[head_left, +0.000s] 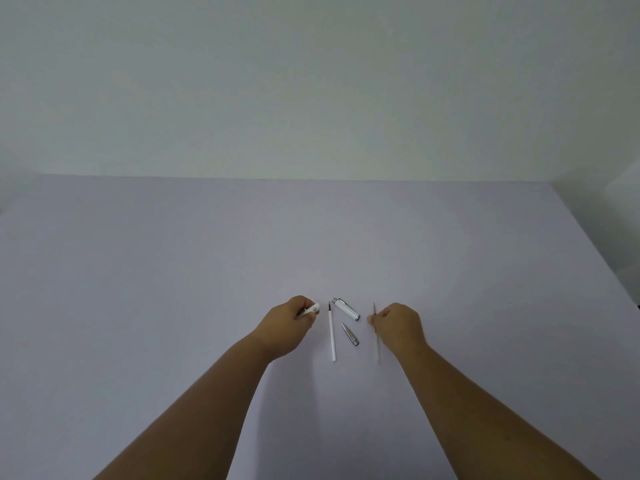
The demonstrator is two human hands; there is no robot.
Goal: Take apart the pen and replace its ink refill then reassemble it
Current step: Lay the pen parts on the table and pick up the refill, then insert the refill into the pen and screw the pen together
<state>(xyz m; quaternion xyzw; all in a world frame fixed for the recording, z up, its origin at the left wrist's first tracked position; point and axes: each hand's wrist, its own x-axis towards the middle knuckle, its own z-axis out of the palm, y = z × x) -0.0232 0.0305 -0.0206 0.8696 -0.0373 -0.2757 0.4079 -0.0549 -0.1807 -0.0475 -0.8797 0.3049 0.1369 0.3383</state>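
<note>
The pen lies in parts on a pale table (pixel 311 237). My left hand (pixel 287 327) is closed around a white pen barrel piece (pixel 312 309), whose end sticks out past the fingers. To its right a white refill (pixel 332 332) with a dark tip lies lengthwise on the table. Beside it rest a white cap with a clip (pixel 346 308) and a small silver tip cone (pixel 350 334). My right hand (pixel 398 323) pinches a thin, pale translucent refill (pixel 376 332) near its upper end, with the refill's lower end near or on the table.
A plain pale wall (pixel 311 81) rises behind the table's far edge. The table's right edge (pixel 609 268) runs diagonally at the right, with a dark gap beyond it.
</note>
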